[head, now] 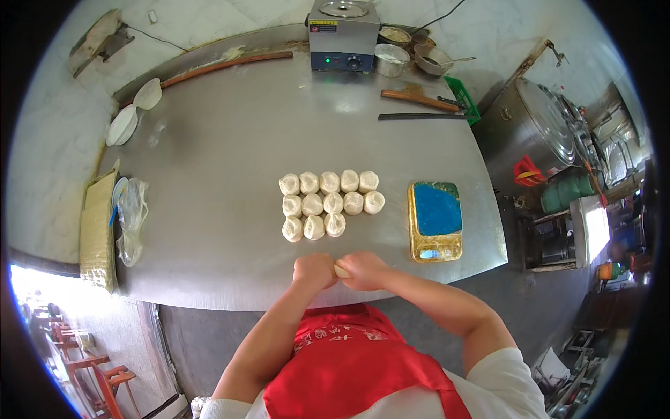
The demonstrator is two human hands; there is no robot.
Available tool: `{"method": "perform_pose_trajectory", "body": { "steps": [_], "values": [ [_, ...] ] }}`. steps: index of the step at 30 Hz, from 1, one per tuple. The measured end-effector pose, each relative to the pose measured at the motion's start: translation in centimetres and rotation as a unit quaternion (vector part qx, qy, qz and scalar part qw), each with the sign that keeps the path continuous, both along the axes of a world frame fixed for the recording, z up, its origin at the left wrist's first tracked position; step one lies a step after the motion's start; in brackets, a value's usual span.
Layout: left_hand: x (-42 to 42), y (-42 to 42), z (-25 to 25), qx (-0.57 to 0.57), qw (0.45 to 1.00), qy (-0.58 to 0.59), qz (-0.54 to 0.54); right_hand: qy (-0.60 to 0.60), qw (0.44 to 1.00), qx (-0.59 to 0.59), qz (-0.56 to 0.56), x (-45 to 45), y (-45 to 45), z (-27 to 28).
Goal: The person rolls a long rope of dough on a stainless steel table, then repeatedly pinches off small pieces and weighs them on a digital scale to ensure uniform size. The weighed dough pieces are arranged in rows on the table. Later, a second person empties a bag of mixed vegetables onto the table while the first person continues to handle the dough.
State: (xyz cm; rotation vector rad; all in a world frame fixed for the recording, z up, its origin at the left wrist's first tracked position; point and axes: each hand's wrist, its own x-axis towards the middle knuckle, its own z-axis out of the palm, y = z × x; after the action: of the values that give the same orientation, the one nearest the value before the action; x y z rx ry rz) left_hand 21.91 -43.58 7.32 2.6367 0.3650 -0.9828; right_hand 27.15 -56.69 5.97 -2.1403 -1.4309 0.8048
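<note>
Close together near the front edge of the steel table (220,209), my two hands grip one piece of pale dough (342,272). My left hand (315,270) is wrapped around one side of it, and my right hand (364,269) holds the other. Only a small bit of the dough shows between my fists. Just beyond them, several round dough pieces (333,203) stand in three rows, with the nearest row shorter than the others. To the right sits a kitchen scale (436,221) with a blue top and a yellowish, worn body.
At the back stand a steel electric warmer (344,39) and several bowls (391,58). A wooden-handled dough scraper (419,99), a dark rod (424,117) and a green basket (462,99) lie at back right. A plastic bag (132,222) and a wrapped slab (98,228) line the left edge.
</note>
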Motion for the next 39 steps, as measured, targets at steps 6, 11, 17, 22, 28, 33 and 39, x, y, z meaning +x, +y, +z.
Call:
{"method": "perform_pose_trajectory", "body": {
  "steps": [6,11,17,22,28,33,39],
  "values": [
    [0.0,3.5,-0.2,0.035,0.996,-0.060,0.056,0.064,0.980,0.042,-0.184,1.5,-3.3,4.8],
    [-0.4,1.4,-0.8,-0.014,0.987,-0.161,0.008,-0.230,0.907,-0.054,-0.348,9.3,-10.5,4.2],
    [-4.4,2.4,-2.2,-0.004,0.961,-0.275,-0.028,-0.249,0.845,0.099,-0.462,9.4,-13.2,3.6],
    [-5.9,3.0,-3.0,-0.016,0.961,-0.270,0.049,-0.082,0.722,0.216,-0.653,8.3,-21.6,-1.2],
    [-5.5,3.1,-3.6,-0.014,0.958,-0.282,0.058,-0.066,0.693,0.216,-0.684,7.3,-22.7,-1.3],
    [-5.3,3.0,-3.6,-0.011,0.955,-0.292,0.046,-0.103,0.721,0.158,-0.666,8.0,-20.9,-0.4],
    [-5.3,3.0,-3.4,-0.008,0.954,-0.298,0.043,-0.178,0.756,0.029,-0.630,9.0,-14.0,2.6]
  ]
}}
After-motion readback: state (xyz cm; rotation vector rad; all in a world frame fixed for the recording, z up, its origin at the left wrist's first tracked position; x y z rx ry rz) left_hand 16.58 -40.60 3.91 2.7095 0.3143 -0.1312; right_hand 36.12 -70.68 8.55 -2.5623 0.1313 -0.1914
